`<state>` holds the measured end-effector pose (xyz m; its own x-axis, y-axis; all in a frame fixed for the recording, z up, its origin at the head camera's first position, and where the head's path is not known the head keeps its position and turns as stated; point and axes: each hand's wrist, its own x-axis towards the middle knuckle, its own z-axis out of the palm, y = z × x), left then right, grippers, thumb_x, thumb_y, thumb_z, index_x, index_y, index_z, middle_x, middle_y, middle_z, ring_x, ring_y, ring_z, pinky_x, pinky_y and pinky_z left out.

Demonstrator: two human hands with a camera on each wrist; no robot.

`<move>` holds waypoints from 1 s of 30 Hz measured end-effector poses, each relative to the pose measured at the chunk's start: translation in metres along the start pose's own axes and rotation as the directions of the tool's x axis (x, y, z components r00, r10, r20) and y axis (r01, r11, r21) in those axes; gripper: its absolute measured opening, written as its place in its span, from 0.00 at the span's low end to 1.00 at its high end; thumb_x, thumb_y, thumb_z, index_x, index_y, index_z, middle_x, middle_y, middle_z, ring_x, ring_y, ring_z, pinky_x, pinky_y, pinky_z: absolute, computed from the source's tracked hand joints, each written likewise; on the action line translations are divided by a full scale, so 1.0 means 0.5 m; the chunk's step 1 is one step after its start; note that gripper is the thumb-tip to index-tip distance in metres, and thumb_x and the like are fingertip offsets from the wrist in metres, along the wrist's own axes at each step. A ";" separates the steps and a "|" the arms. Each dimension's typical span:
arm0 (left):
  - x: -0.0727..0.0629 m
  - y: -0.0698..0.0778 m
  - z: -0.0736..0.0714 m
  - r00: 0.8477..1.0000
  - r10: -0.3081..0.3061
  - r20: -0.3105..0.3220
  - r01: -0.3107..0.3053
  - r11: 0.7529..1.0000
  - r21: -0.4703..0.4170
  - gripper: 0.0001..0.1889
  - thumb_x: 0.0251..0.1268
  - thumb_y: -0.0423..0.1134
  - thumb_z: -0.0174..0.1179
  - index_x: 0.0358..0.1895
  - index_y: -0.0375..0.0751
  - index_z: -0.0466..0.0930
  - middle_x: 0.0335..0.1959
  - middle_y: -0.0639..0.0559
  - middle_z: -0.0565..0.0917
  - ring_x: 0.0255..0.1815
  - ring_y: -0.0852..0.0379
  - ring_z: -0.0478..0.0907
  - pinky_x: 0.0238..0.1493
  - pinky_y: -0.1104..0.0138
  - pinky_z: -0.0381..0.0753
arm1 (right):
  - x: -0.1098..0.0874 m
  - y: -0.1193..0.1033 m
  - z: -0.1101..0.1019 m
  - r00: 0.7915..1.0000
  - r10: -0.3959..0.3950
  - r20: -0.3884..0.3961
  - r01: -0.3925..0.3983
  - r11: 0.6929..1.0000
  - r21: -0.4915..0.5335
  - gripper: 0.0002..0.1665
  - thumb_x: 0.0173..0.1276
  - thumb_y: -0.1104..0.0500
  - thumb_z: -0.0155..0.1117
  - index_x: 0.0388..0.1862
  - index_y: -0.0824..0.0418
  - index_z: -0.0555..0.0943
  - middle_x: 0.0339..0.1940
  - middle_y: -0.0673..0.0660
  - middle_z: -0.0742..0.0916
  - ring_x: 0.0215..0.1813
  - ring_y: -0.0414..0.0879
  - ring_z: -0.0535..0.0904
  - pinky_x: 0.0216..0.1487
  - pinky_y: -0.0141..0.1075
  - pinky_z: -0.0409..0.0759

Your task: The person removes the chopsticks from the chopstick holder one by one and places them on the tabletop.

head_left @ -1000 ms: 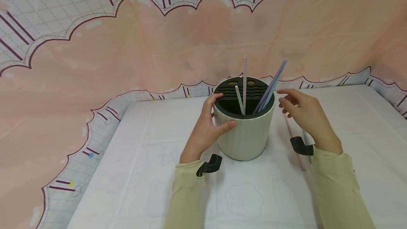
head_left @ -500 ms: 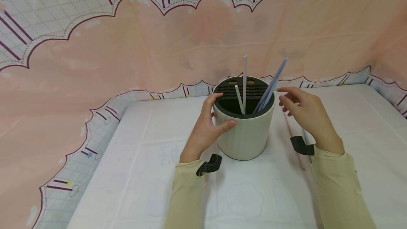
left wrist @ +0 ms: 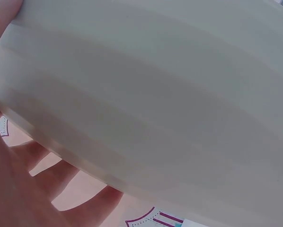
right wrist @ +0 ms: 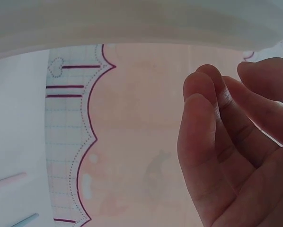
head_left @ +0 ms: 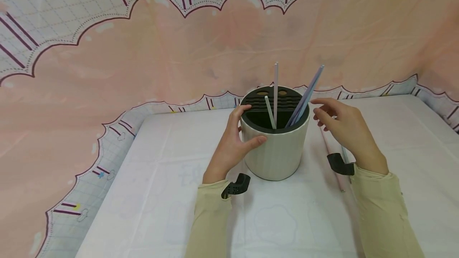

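A round off-white holder with a dark slotted top stands upright on the table. My left hand holds its left side, thumb across the front and fingertips at the rim. In the left wrist view the ribbed wall fills most of the picture, fingers along its lower edge. A short pale stick, a taller pinkish stick and leaning lavender-blue sticks rise from the front opening. My right hand hovers beside the right rim, fingers loosely bent, nothing between them.
On the white-covered table, a pink stick and a light blue stick lie partly hidden under the right forearm. A peach patterned cloth hangs behind the table's far edge.
Almost nothing differs. My right hand has shifted very slightly toward the holder, while my left hand keeps its grip and the sticks stay in place.
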<state>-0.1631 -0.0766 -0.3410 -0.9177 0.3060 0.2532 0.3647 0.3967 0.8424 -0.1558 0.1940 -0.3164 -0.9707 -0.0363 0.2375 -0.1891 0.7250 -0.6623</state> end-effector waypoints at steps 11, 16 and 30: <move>-0.002 -0.003 0.000 1.000 0.005 -0.001 -0.005 1.000 0.002 0.41 0.42 0.64 0.62 0.62 0.77 0.48 0.66 0.71 0.48 0.66 0.66 0.49 0.61 0.58 0.59 | 0.000 0.003 0.008 0.999 -0.046 -0.006 0.046 0.999 -0.017 0.19 0.69 0.51 0.47 0.56 0.51 0.72 0.32 0.51 0.82 0.28 0.45 0.77 0.31 0.38 0.74; -0.001 -0.003 0.000 1.000 0.018 -0.008 -0.018 1.000 0.003 0.41 0.43 0.63 0.62 0.62 0.75 0.49 0.66 0.70 0.48 0.66 0.65 0.49 0.61 0.56 0.60 | -0.001 0.001 0.007 0.999 -0.042 0.000 0.042 0.999 -0.020 0.20 0.68 0.50 0.47 0.57 0.51 0.72 0.31 0.51 0.82 0.28 0.44 0.76 0.31 0.39 0.73; -0.001 -0.007 0.002 0.999 0.034 -0.012 -0.034 0.999 0.002 0.41 0.43 0.63 0.62 0.62 0.75 0.49 0.66 0.70 0.48 0.66 0.65 0.50 0.61 0.55 0.59 | 0.000 -0.002 0.010 0.999 -0.035 0.011 0.035 0.999 -0.008 0.21 0.69 0.50 0.46 0.59 0.52 0.69 0.33 0.53 0.82 0.29 0.46 0.77 0.31 0.38 0.74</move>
<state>-0.1635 -0.0774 -0.3444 -0.9066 0.3086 0.2878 0.3961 0.3875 0.8324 -0.1564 0.1900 -0.3194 -0.9651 -0.0698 0.2526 -0.2222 0.7287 -0.6478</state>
